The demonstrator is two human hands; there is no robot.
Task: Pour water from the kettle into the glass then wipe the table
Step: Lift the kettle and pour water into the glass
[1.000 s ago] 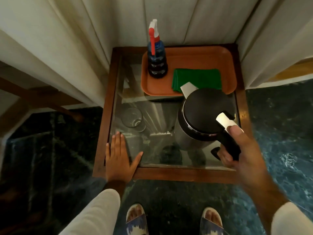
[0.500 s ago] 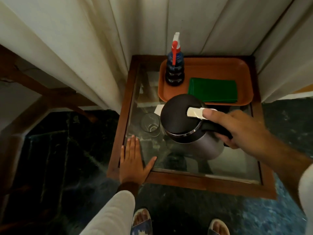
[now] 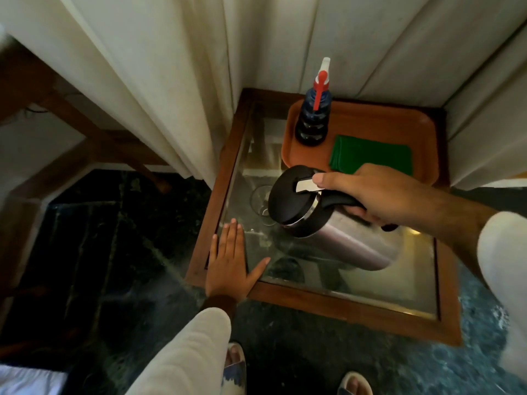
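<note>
Your right hand [image 3: 379,192] grips the kettle [image 3: 328,223] handle, thumb on lid lever, kettle tilted over the glass [image 3: 261,202]; left hand [image 3: 231,260] flat, fingers spread, near the glass on table [image 3: 342,306].

Left hand [image 3: 229,262] is lying flat, palm down, at about 7 o'clock in the view. Fingers are pointing toward 12 o'clock, held together; thumb is splaying out toward 2 o'clock. Left forearm, in a pale sleeve with a dark cuff at the wrist, is entering from 6 o'clock.

Right hand [image 3: 379,195] is reaching in from 3 o'clock, knuckles up. Its grip is closing around the black handle of the kettle [image 3: 336,232]; thumb is pressing forward along the top toward 9 o'clock. Right forearm is bare, pale sleeve pushed back near the elbow at 4 o'clock.
</note>
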